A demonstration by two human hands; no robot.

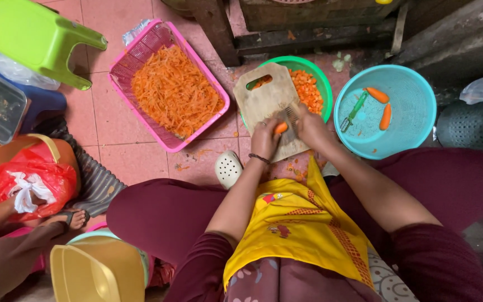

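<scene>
left hand (265, 140): pinching orange carrot stub (280, 128) at wooden cutting board's (264, 100) near edge, steadying it | right hand (311, 126): gripping crinkle-blade cutter (292, 116) | board bridges green bowl (324, 84), catching pieces

We see short orange carrot piece (280, 128) lying flat on wooden cutting board (264, 100); board pale, worn, handle slot at far end, resting tilted over green bowl (315, 75) rim; crinkle cutter (292, 116) blade upright against carrot.
</scene>
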